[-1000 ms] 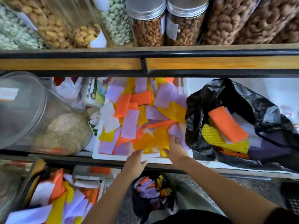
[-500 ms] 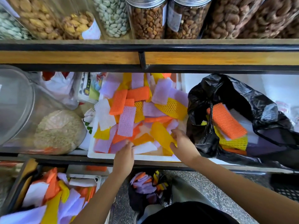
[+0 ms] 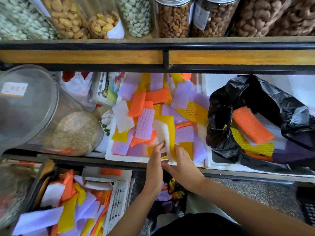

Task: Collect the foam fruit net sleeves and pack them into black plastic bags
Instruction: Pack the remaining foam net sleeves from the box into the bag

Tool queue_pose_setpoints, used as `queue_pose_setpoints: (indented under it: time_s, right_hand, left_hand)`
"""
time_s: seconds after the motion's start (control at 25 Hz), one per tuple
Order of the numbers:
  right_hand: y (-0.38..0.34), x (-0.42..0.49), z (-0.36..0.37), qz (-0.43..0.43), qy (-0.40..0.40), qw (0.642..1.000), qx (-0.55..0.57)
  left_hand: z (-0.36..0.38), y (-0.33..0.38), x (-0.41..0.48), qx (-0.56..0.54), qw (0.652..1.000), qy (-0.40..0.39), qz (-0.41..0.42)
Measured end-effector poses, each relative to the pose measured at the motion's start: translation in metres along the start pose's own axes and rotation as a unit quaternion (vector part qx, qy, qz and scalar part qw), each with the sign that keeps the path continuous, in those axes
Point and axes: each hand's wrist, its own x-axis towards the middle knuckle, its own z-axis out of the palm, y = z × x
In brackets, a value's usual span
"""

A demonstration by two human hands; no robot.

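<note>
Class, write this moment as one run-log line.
phase: collecting | left hand: holds white sleeve | right hand: holds yellow sleeve | above: white tray | black bag: open, beside tray

Both forearms forward, left hand [image 3: 155, 161] and right hand [image 3: 183, 161] close together, fingers [image 3: 178, 150] curled.

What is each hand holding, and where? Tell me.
The left hand pinches the white sleeve, the right hand the yellow sleeve behind it, both by their near ends.

Orange, yellow, lilac (diamond-mesh) sleeves [image 3: 144, 123]; black bag [image 3: 219, 133]
</note>
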Motion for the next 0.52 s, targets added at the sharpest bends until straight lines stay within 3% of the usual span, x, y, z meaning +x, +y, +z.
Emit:
queue_pose_setpoints:
  time_s: [0.12, 0.24, 0.36, 0.44, 0.52]
  right_hand:
    - [0.003, 0.004, -0.008, 0.063, 0.06, 0.995, 0.038]
    - [0.015, 0.016, -0.025, 0.109, 0.079, 0.991, 0.025]
    - [0.022, 0.026, -0.044, 0.117, 0.092, 0.989, -0.015]
    - [0.024, 0.033, -0.052, 0.108, 0.088, 0.99, -0.021]
    - [0.025, 0.04, -0.055, 0.105, 0.08, 0.991, -0.023]
  left_hand:
    - [-0.004, 0.001, -0.006, 0.086, 0.993, -0.071, 0.032]
    - [-0.014, -0.003, 0.011, 0.235, 0.962, -0.073, 0.117]
    - [-0.046, -0.01, 0.062, 0.342, 0.922, 0.011, 0.18]
    - [-0.074, -0.01, 0.105, 0.407, 0.895, 0.092, 0.157]
    - [-0.094, -0.008, 0.138, 0.43, 0.889, 0.137, 0.081]
